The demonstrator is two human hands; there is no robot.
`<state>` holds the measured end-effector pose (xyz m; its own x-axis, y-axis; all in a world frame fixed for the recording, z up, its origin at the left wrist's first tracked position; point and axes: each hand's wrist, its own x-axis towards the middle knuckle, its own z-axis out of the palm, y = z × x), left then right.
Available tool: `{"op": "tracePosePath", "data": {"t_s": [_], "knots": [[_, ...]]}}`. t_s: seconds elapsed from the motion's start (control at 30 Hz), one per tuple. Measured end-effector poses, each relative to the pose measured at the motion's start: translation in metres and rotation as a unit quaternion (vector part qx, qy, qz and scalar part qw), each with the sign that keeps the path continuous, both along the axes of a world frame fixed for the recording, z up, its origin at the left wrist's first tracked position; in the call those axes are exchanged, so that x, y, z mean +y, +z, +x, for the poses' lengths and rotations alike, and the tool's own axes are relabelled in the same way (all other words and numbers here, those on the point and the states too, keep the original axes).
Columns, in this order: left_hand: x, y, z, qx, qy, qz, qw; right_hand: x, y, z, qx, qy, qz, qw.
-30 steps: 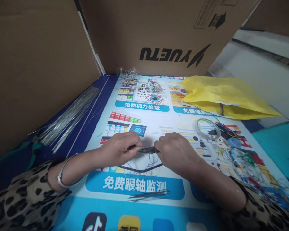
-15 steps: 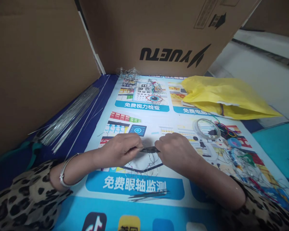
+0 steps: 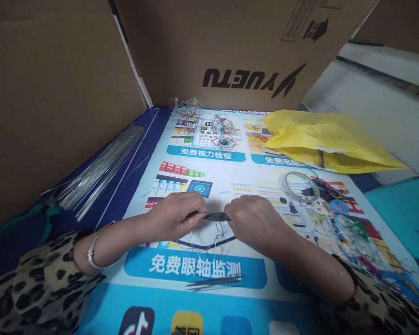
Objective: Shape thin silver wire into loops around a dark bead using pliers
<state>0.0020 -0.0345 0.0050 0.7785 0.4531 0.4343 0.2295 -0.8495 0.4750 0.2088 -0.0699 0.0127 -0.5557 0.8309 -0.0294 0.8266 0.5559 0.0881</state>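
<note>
Over the middle of the printed sheet, my left hand [image 3: 176, 215] and my right hand [image 3: 256, 221] are closed on opposite ends of a short bundle of thin dark strips [image 3: 216, 217]. The bundle stretches level between my fingertips; its ends are hidden inside my hands. Just beneath it are fine looped wires [image 3: 209, 242]; I cannot tell whether they hang from the bundle or lie on the sheet. Nearer to me lies a loose pile of similar dark strips [image 3: 214, 283], touched by neither hand.
Straight silvery wires [image 3: 103, 170] lie at left. Cardboard [image 3: 237, 42] stands behind. Tangled wire [image 3: 190, 106] sits at the back, a yellow bag [image 3: 331, 135] at back right. A clear roll of tape [image 3: 286, 188] and coloured wire tangles [image 3: 356, 232] lie right on the printed sheet [image 3: 108, 307].
Almost nothing differs. Both hands keep their hold on the dark bundle, with only a very slight shift of my right hand and forearm.
</note>
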Motion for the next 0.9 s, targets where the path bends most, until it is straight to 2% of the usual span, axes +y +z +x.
{"op": "tracePosePath", "data": {"t_s": [0.43, 0.63, 0.8, 0.9], "knots": [[0.001, 0.000, 0.000, 0.011, 0.000, -0.005, 1.000, -0.001, -0.002, 0.001, 0.000, -0.006, -0.002, 1.000], [0.003, 0.000, 0.000, 0.042, 0.026, -0.042, 0.998, -0.002, -0.002, -0.001, -0.008, -0.022, -0.002, 1.000], [0.005, -0.002, -0.002, 0.018, 0.069, -0.075, 0.995, 0.002, 0.005, 0.007, 0.006, -0.064, -0.039, 0.997], [0.006, -0.002, -0.002, 0.004, 0.081, -0.089, 0.993, 0.007, 0.012, 0.018, 0.072, -0.094, -0.082, 0.989]]}}
